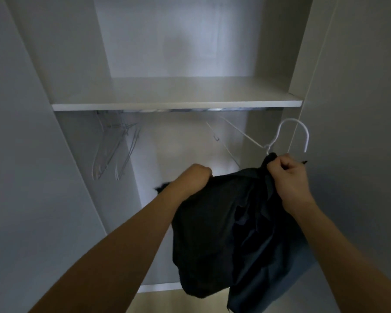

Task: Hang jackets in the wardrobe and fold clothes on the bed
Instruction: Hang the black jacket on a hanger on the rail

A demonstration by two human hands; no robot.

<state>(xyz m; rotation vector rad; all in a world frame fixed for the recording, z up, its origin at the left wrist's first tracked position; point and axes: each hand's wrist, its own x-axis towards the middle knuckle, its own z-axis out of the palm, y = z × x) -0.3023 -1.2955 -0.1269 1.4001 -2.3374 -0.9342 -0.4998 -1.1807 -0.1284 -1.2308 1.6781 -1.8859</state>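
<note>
A dark jacket (224, 227) hangs bunched between my two hands in front of the open wardrobe. My left hand (196, 177) grips its left edge with closed fingers. My right hand (289, 177) pinches the jacket's collar at the neck of a white hanger (300, 132), whose hook rises above my fist. One thin arm of the hanger slants up and left, bare of cloth. The metal rail (190, 110) runs under the shelf, above and left of the hook.
A white shelf (176, 102) spans the wardrobe above the rail. Several bare wire hangers (115, 147) hang at the rail's left end. The wardrobe's side panels (303, 53) stand left and right, and its bottom board (158, 286) shows below the jacket.
</note>
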